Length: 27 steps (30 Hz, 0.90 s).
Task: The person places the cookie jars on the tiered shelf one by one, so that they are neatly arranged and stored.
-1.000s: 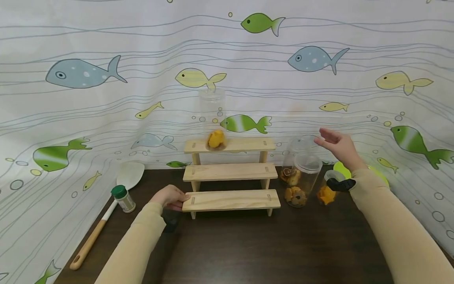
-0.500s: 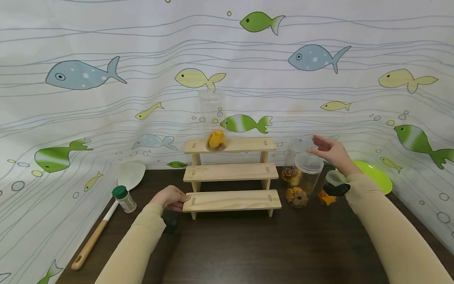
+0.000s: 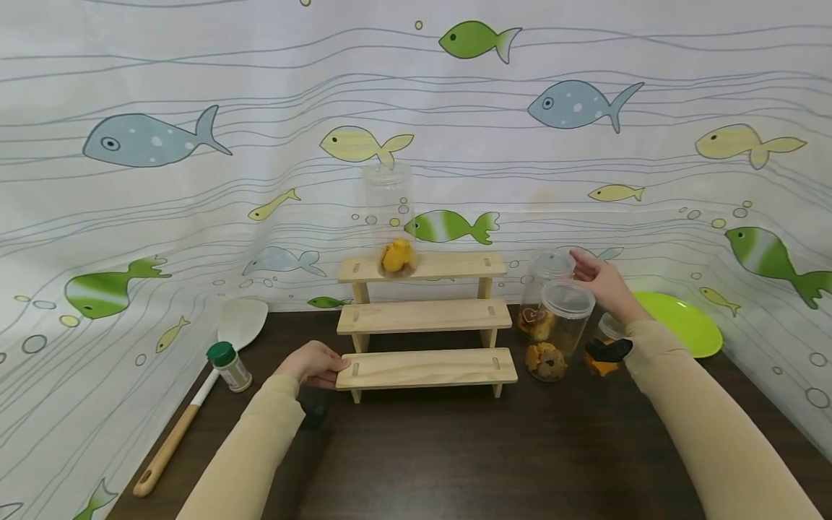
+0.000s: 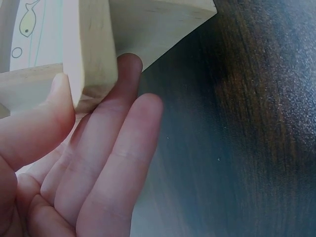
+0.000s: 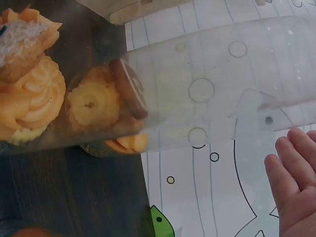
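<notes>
My left hand (image 3: 313,363) pinches the left end of the lowest step of a three-tier wooden display stand (image 3: 425,368). In the left wrist view, the thumb lies on one side of the board's end (image 4: 96,64) and the fingers reach beneath it. My right hand (image 3: 604,287) is at the back right, its fingertips right beside the top of the rear clear jar (image 3: 531,292), which holds cookies. The right wrist view shows those fingers (image 5: 291,163) fairly straight. Just in front stands another clear jar (image 3: 564,328) with cookies at its bottom.
A tall clear jar (image 3: 388,206) with a yellow item stands on the top step. My right sleeve partly hides a small tub (image 3: 609,332); a lime-green plate (image 3: 682,325) lies behind. At left are a green-capped shaker (image 3: 230,367) and a long-handled spatula (image 3: 172,440).
My right hand has moved left and slightly down to the rear jar, uncovering more of the green plate. The left hand keeps its hold on the stand.
</notes>
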Each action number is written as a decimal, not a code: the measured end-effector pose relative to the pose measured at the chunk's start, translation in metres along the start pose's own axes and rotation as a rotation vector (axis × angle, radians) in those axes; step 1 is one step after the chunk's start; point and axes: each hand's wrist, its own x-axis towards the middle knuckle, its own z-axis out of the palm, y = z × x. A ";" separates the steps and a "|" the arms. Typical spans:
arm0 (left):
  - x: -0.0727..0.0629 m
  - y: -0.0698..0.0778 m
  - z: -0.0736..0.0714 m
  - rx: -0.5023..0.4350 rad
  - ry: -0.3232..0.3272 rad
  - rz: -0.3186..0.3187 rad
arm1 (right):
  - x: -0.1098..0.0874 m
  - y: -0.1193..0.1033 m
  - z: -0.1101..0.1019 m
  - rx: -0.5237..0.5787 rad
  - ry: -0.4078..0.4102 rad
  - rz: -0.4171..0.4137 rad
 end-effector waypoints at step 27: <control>0.000 -0.001 0.001 -0.018 0.013 0.003 | 0.000 -0.003 0.010 0.081 0.017 0.045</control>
